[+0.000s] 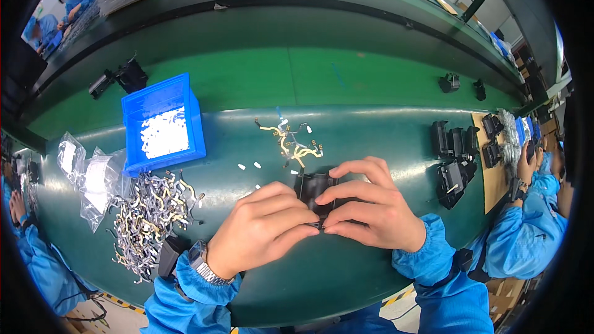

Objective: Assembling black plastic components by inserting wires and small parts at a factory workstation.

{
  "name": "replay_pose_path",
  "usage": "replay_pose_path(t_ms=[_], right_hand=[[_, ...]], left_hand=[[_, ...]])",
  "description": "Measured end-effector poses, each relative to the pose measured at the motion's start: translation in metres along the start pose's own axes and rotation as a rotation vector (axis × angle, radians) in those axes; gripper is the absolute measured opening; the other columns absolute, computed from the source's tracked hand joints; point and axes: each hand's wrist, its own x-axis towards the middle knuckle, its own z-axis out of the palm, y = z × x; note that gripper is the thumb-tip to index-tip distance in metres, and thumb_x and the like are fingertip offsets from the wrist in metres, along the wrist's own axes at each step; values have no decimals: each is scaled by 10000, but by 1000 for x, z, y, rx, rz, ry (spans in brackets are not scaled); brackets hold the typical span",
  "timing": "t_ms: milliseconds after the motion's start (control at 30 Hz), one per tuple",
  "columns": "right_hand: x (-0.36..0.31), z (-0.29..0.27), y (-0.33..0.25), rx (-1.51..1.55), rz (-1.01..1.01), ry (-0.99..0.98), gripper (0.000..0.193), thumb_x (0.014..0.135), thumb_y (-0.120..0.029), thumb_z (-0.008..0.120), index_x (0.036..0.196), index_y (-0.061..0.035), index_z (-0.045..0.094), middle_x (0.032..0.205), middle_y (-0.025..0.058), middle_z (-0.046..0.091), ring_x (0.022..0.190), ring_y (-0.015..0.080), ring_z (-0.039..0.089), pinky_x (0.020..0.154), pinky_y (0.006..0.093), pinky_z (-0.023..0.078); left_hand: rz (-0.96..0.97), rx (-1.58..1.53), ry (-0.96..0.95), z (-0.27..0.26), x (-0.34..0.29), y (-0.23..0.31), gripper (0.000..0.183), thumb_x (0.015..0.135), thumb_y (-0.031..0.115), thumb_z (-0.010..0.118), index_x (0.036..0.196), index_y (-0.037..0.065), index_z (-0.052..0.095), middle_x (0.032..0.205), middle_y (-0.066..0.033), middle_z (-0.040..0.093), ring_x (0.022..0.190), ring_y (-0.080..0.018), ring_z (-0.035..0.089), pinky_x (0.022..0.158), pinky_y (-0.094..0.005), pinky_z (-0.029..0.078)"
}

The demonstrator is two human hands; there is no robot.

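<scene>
- Left hand (266, 229) came in from the lower left, back of the hand up, its fingers bunched together and pinched narrowly at the near left edge of the black housing (318, 188).
- Right hand (380, 207) reached in from the lower right, wrist bent inward, its fingers arched and spread along the housing's right side, the thumb near the left fingertips; it gripped the same piece.
- 1 black housing was held between the 2 hands, low in the middle of the green tabletop (352, 278); the fingers hid part of it.
- 1 silver watch (207, 266) sat on the left wrist; 2 blue sleeves (427, 241) covered the forearms.
- 1 loose group of yellow and dark wire harnesses (291, 142) lay just beyond the hands; its strands overlapped too much to count.
- 5 loose white connectors (241, 166) could be made out around that group and near the left hand.
- 1 blue bin (197, 127) stood to the left, holding white pieces (166, 133) too many to count.
- 1 large wire pile (148, 222) lay nearer, its strands uncountable, with clear plastic bags (99, 179) beside it.
- 2 black parts (492, 139) rested on 1 cardboard sheet (479, 120) at the right, with several more black pieces (455, 179) beside it.
</scene>
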Motion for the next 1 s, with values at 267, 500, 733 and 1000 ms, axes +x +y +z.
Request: replay_pose_path(t_ms=[267,500,733,1000], right_hand=[[-1,4,-5,-196,-193,153,183,735,-160,923,883,-126,819,1140,-31,772,1114,250,700,860,414,528],[8,-18,7,30,-125,71,503,717,-177,904,1213,-136,826,1353,4,734,1301,296,623,1033,470,505],[44,-23,9,-10,-83,-340,623,756,-99,850,1358,-92,688,1389,60,695,1301,316,618,1125,457,457],[100,0,146,-46,522,558,682,703,-387,1001,1186,-6,706,1099,168,795,1046,339,747,934,437,587]], left_hand=[[30,23,40,2,3,-1,188,819,131,891,957,58,786,915,-56,765,884,-290,703,772,-405,600],[26,56,98,-3,3,0,173,845,217,871,961,114,794,944,2,753,946,-261,681,844,-400,511],[120,161,59,-8,-1,6,219,815,267,898,971,131,827,994,23,772,1026,-258,633,919,-410,476],[95,178,465,-4,3,3,216,933,221,813,1079,63,786,1096,-106,737,1047,-331,639,964,-445,510]])
